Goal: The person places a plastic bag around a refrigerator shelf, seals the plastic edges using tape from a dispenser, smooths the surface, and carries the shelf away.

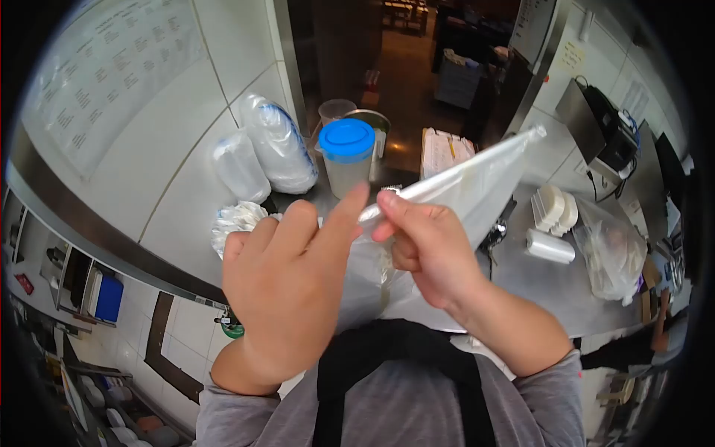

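Note:
A translucent white plastic bag [477,186] stretches across the counter in front of me, its upper edge gathered into a narrow band that slants up to a tip at the right. My right hand [436,253] pinches this band between thumb and bent fingers. Close beside it, my left hand [287,279] is closed at the bag's left end, with its index finger pointing up. The left thumb is hidden behind the hand. Behind the hands stands a clear pitcher [347,160] with a blue lid.
Packs of plastic-wrapped goods [275,141] lean against the left wall. A paper pad [447,151] lies at the back. On the right of the steel counter [514,287] are white foam boxes [553,208], a bag roll [550,246] and a filled clear bag [611,249]. A person stands far right.

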{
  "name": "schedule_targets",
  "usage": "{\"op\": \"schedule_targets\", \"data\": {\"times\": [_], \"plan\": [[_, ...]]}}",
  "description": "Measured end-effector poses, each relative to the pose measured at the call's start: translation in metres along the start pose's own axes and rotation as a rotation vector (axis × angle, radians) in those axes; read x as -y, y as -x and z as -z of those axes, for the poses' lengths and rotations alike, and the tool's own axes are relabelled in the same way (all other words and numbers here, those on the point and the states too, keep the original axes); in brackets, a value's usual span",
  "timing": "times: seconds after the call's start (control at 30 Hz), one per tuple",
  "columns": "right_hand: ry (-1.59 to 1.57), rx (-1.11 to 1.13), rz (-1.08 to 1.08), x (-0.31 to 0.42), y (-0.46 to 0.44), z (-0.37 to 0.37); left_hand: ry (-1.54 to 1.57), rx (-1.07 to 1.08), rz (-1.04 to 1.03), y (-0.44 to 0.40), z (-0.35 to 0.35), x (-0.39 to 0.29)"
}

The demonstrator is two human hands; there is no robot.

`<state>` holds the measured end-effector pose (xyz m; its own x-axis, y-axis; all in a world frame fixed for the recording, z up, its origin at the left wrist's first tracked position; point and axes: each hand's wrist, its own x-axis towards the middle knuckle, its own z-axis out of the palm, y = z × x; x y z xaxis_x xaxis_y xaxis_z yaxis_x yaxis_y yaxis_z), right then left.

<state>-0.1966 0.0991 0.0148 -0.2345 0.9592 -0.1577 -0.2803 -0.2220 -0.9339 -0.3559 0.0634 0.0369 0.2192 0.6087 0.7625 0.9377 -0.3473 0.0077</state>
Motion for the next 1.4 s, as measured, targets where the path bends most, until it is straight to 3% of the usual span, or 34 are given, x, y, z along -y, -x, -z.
{"op": "schedule_targets", "data": {"times": [0.1, 0.17, 0.37, 0.6, 0.7, 0.77, 0.83, 0.9, 0.97, 1.03, 1.13, 1.23, 1.3, 1.37, 1.4], "plan": [[0.118, 0.098, -0.176, 0.025, 0.002, 0.001, -0.107, 0.131, -0.088, -0.008, 0.019, 0.002], [0.155, 0.046, -0.197, 0.023, 0.002, -0.002, -0.122, 0.187, -0.14, -0.015, 0.018, 0.004], [0.213, 0.213, -0.075, 0.012, -0.006, 0.007, 0.015, 0.245, -0.182, -0.024, 0.012, 0.021], [0.391, 0.08, -0.065, 0.031, -0.007, -0.004, 0.083, 0.349, -0.249, -0.032, 0.01, 0.029], [0.613, 0.132, -0.074, 0.035, -0.012, 0.0, 0.081, 0.396, -0.24, -0.034, 0.011, 0.029], [1.099, 0.074, -0.01, 0.035, -0.013, -0.004, 0.048, 0.425, -0.226, -0.034, 0.013, 0.027], [1.106, 0.053, 0.035, 0.022, -0.016, -0.005, 0.045, 0.407, -0.244, -0.035, 0.012, 0.027], [1.428, 0.007, 0.071, 0.024, -0.014, -0.007, 0.048, 0.386, -0.246, -0.034, 0.011, 0.029], [1.502, -0.031, 0.139, 0.011, -0.014, 0.001, 0.087, 0.377, -0.209, -0.036, 0.01, 0.028], [1.716, -0.111, 0.417, -0.011, -0.013, 0.019, 0.051, 0.378, -0.208, -0.036, 0.012, 0.027], [1.826, -0.246, 0.344, -0.022, -0.007, 0.061, -0.002, 0.339, -0.229, -0.035, 0.008, 0.032], [1.72, -0.648, 0.164, 0.007, 0.015, 0.13, -0.005, 0.306, -0.245, -0.035, 0.008, 0.039], [1.253, -0.883, 0.218, 0.015, 0.032, 0.188, 0.004, 0.307, -0.245, -0.037, 0.01, 0.04], [1.126, -0.857, 0.357, 0.02, 0.033, 0.23, 0.011, 0.335, -0.299, -0.039, 0.013, 0.037], [0.909, -0.838, 0.53, 0.026, 0.033, 0.231, 0.009, 0.328, -0.299, -0.039, 0.013, 0.028]]}}
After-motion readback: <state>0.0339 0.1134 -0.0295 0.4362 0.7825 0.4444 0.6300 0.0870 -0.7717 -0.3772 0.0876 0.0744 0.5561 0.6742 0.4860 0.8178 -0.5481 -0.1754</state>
